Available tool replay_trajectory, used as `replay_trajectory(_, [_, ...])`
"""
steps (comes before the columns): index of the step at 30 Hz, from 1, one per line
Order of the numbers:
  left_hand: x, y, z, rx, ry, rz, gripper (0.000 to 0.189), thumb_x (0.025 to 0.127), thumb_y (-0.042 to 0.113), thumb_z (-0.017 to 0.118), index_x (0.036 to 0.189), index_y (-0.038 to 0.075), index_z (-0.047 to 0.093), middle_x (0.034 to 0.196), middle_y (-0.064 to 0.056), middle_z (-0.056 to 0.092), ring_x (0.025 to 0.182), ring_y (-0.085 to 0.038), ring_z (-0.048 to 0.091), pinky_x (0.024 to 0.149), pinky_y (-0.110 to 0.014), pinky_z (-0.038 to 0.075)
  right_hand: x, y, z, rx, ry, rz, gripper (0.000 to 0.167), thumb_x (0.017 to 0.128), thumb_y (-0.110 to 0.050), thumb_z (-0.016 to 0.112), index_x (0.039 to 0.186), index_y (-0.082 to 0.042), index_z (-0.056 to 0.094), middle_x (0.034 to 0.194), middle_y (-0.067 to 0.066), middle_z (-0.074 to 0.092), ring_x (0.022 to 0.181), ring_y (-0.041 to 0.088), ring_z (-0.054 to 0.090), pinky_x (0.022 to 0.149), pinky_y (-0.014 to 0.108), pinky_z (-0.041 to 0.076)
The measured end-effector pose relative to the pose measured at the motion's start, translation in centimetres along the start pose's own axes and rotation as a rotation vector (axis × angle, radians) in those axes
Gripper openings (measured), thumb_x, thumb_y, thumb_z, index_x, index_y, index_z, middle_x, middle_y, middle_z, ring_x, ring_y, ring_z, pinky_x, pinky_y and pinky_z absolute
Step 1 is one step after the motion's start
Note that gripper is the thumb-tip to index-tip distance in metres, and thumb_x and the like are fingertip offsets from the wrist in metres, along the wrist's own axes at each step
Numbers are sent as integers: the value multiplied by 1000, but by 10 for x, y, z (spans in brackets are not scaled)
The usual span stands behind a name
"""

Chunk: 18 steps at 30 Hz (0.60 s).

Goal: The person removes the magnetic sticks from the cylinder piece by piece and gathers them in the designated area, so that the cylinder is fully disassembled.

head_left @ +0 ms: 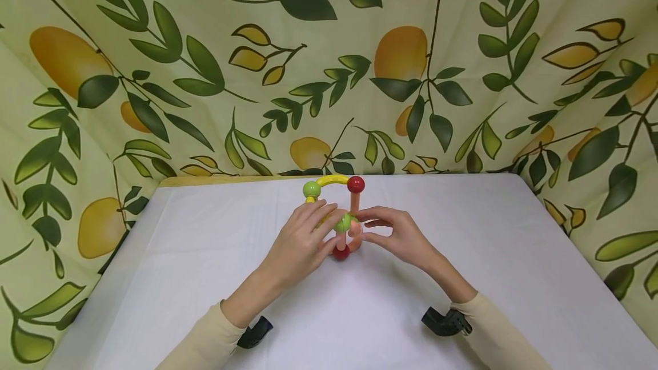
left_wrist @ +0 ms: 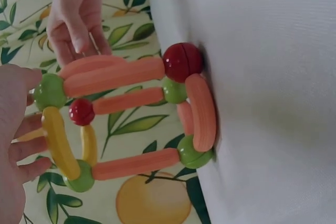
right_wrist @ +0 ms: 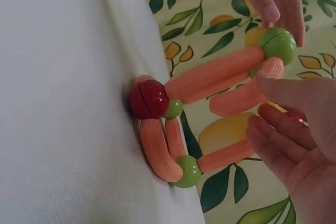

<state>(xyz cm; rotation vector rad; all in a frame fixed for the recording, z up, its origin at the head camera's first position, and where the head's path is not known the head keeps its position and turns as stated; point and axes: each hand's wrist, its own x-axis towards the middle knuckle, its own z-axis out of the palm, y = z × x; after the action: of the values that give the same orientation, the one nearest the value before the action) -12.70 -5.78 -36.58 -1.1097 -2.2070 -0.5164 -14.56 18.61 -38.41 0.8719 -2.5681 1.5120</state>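
A box-shaped frame of magnetic balls and sticks [head_left: 341,244] stands on the white cloth. Red balls [left_wrist: 182,61] and green balls [right_wrist: 278,45] form its corners. Orange sticks [left_wrist: 115,77] make up its lower part and uprights, and curved yellow sticks [left_wrist: 60,142] run along its top. My left hand [head_left: 303,233] steadies the top, thumb by the near green ball and fingers over the yellow sticks. With thumb and fingers, my right hand [head_left: 403,236] pinches a curved orange stick [right_wrist: 241,95], whose upper end is at the same green ball. My left palm hides part of the frame.
White cloth [head_left: 180,290] covers the table. A fruit-and-leaf patterned curtain [head_left: 329,67] hangs behind and along both sides. A strip of wooden table edge [head_left: 200,180] shows at the back left. Black wrist mounts [head_left: 444,322] sit below both forearms.
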Motion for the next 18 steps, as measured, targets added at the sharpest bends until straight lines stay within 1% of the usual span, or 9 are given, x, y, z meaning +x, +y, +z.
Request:
replay_trajectory(6, [0, -1, 2, -4, 8, 24, 52, 78, 15, 84, 125, 4, 65, 122, -11, 64, 120, -28, 57, 107, -42, 42, 4, -3, 3, 12, 7, -2, 41, 81, -6, 79, 121, -7, 67, 118, 4, 69, 110, 20, 64, 93, 35, 53])
replay_trajectory(8, [1, -1, 3, 3, 1, 34, 52, 79, 15, 83, 126, 4, 64, 122, -10, 64, 119, -27, 57, 108, -40, 41, 4, -4, 4, 14, 7, 0, 41, 82, -7, 79, 121, -7, 68, 118, 3, 69, 108, 20, 65, 93, 34, 53])
replay_trajectory(12, [1, -1, 5, 48, -18, 58, 52, 80, 14, 82, 128, 5, 63, 122, -9, 65, 117, -24, 58, 108, -39, 41, 5, -4, 5, 25, 4, -1, 40, 82, -8, 78, 121, -7, 68, 116, 4, 69, 104, 18, 67, 90, 33, 54])
replay_trajectory(16, [1, -1, 6, 110, -29, 78, 53, 79, 12, 83, 128, 7, 63, 121, -8, 65, 115, -21, 59, 106, -41, 43, 5, -3, 8, 29, 3, -4, 38, 83, -9, 78, 119, -5, 68, 114, 5, 70, 102, 18, 68, 89, 39, 55])
replay_trajectory(18, [1, -1, 6, 128, -34, 86, 54, 78, 9, 83, 128, 8, 63, 122, -8, 64, 115, -20, 59, 105, -41, 44, 5, -4, 9, 19, 7, -3, 37, 83, -8, 78, 118, -5, 69, 113, 4, 70, 100, 17, 68, 89, 39, 55])
